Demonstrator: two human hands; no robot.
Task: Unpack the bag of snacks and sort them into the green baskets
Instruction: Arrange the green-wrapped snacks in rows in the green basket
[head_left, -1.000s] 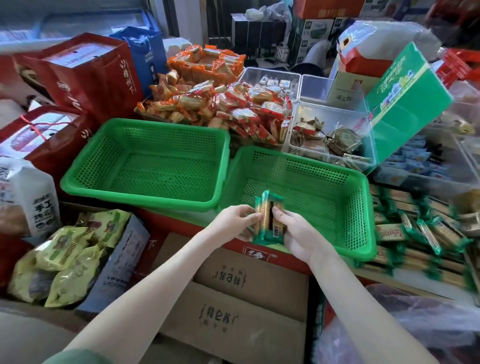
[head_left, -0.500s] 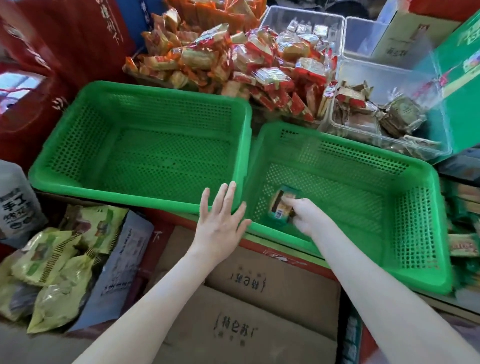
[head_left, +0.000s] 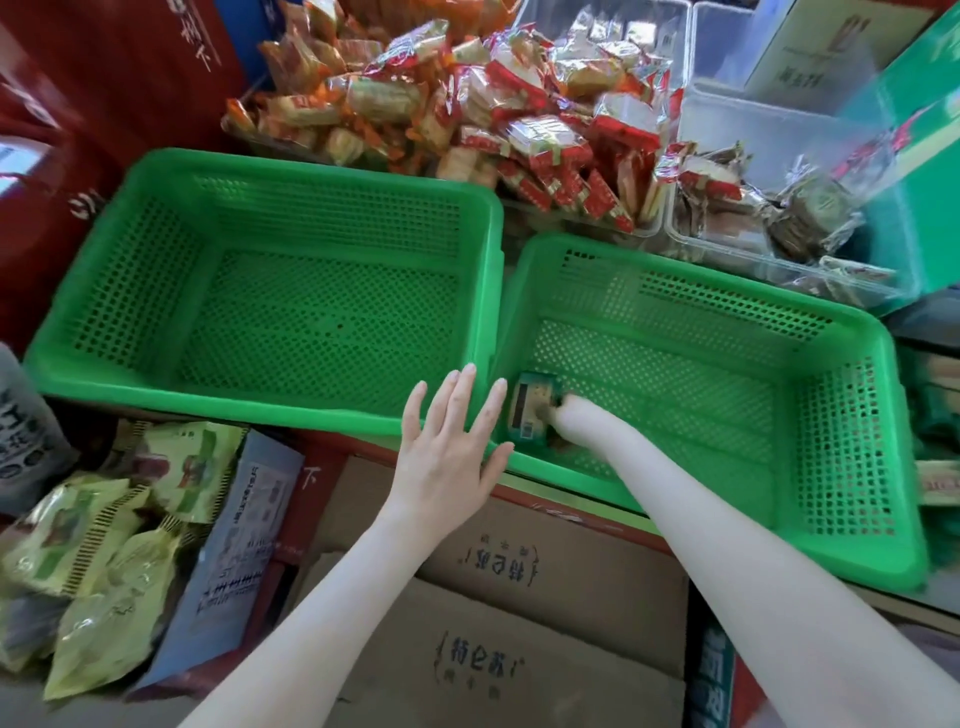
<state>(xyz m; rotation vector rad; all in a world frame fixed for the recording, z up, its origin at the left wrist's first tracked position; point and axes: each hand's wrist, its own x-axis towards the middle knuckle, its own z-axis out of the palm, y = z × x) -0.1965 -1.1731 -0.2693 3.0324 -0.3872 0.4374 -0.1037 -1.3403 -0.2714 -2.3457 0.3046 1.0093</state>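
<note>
Two green perforated baskets stand side by side: the left basket (head_left: 260, 405) holds nothing, and the right basket (head_left: 857, 467) has one green-wrapped snack pack (head_left: 532, 408) in its near left corner. My right hand (head_left: 569, 415) reaches down into that corner and grips the pack, its fingers mostly hidden behind the wrist. With fingers straight and spread, my left hand (head_left: 449, 441) lies flat over the near rims where the two baskets meet.
Behind the baskets lies a heap of red and orange snack packs (head_left: 467, 109), with clear plastic bins (head_left: 769, 208) of wrapped snacks to the right. Yellow-green snack bags (head_left: 104, 545) sit at the lower left. Cardboard boxes (head_left: 493, 623) lie under my arms. Red gift bags (head_left: 78, 130) stand left.
The snack pack went from both hands above the basket rim down into the right basket's near left corner. My left hand let go and spread flat over the rims.
</note>
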